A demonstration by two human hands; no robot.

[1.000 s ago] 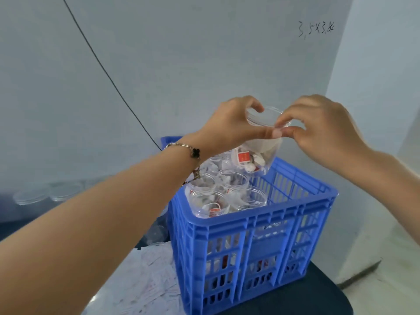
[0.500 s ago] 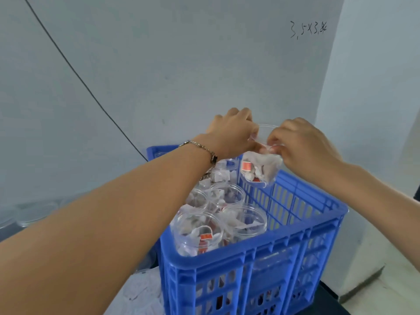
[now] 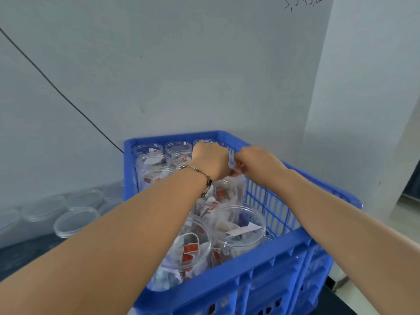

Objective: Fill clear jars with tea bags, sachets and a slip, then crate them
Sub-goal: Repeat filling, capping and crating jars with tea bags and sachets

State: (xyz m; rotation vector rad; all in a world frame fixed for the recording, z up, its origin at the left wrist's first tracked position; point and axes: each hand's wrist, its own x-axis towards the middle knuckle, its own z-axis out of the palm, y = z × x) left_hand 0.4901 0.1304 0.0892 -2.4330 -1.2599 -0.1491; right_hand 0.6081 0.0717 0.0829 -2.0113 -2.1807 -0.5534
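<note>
Head view: blue crate (image 3: 261, 276) packed with open clear jars (image 3: 238, 226) of tea bags and sachets, one showing a white slip (image 3: 244, 229). Left hand (image 3: 211, 161) and right hand (image 3: 255, 163) both pinch a filled jar (image 3: 228, 192) between them, over the crate's right side

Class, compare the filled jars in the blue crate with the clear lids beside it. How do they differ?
The jars stand in the blue crate; the lids lie outside, left of it. Jars are tall and hold tea bags; lids are flat and hold nothing. Both are clear and round.
</note>
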